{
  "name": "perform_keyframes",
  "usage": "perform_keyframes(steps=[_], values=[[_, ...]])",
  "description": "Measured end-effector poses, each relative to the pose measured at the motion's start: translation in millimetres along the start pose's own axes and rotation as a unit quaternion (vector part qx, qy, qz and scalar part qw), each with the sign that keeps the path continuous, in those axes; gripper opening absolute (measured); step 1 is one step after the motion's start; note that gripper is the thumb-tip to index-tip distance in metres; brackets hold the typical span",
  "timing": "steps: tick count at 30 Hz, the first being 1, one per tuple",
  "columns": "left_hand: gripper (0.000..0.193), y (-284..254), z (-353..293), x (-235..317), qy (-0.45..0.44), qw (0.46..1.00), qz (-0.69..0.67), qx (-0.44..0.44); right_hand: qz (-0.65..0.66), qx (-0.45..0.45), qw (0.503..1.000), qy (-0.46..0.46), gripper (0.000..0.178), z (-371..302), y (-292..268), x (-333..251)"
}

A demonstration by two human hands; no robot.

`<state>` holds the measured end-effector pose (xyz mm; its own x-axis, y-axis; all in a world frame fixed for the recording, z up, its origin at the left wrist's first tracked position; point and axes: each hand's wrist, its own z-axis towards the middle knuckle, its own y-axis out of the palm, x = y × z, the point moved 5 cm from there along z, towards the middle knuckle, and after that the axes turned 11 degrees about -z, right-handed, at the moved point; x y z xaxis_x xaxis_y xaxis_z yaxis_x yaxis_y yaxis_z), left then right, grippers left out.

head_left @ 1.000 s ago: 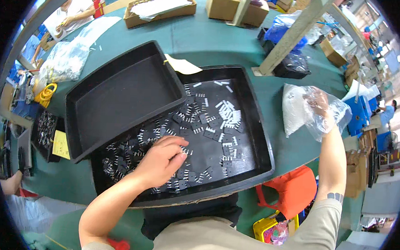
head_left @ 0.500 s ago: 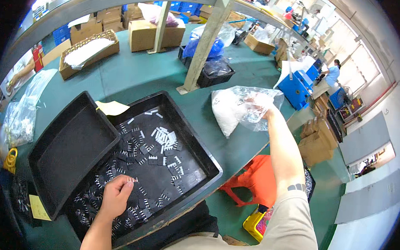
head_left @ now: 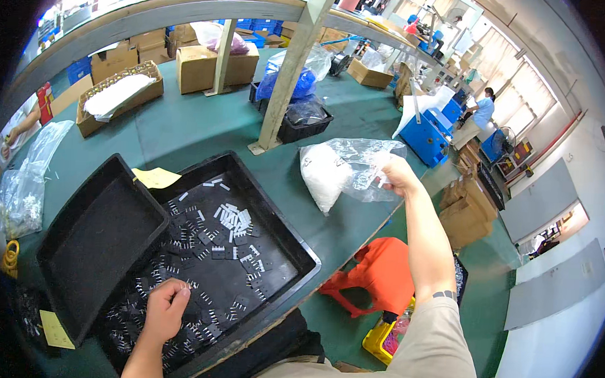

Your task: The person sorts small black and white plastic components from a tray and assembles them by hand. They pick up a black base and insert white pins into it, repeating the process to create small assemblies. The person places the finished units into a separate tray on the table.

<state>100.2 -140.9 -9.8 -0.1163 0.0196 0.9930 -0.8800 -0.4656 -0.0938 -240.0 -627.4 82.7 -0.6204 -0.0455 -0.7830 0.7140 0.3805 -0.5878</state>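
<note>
My left hand (head_left: 165,310) is over a large black tray (head_left: 306,269), thumb and forefinger pinched together. Something small and pale shows at the fingertips, too small to name. Spread in the tray are many small black parts with white prongs (head_left: 206,298), and a loose pile of short white strips (head_left: 232,221) lies among them. My right arm reaches out to a clear plastic bag (head_left: 325,173) filled with white pieces. At the bag's open end is my right hand (head_left: 399,176), its fingers curled closed; whitish bits show by them, but I cannot tell pieces from plastic.
An empty-looking black tray (head_left: 97,247) rests tilted on the large tray's left side. Behind stand a metal post (head_left: 297,74) and a black bin (head_left: 305,125) with bagged items. An orange stool (head_left: 380,273) is below the table edge. Far right, a person (head_left: 483,112) works.
My right hand has drawn back from inside the bag to its open end. My left hand stays pinched over the tray. The whole view has shifted slightly.
</note>
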Motion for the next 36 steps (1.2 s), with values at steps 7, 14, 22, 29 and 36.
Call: perform_keyframes(steps=[7,14,22,29,36], values=[[0.013,14.3,1.2,-0.2,-0.007,1.000,0.002,-0.029,-0.006,-0.025,0.999,-0.026,0.020,-81.9,-28.7,-34.5],[0.012,10.6,-0.1,5.0,0.009,0.999,0.025,-0.044,-0.053,-0.190,0.977,-0.084,0.026,-137.4,65.1,-100.0],[0.015,9.5,1.2,9.8,0.042,0.992,0.107,-0.056,-0.276,-0.316,0.877,-0.234,0.034,-188.3,273.9,-107.5],[0.015,5.4,4.0,-0.5,0.008,0.987,0.157,-0.022,-0.428,-0.269,0.762,-0.404,0.059,-213.0,348.1,-83.8],[0.015,6.0,7.5,-3.4,0.046,0.985,0.166,-0.018,-0.257,-0.265,0.860,-0.352,0.035,-167.2,304.2,-96.1]])
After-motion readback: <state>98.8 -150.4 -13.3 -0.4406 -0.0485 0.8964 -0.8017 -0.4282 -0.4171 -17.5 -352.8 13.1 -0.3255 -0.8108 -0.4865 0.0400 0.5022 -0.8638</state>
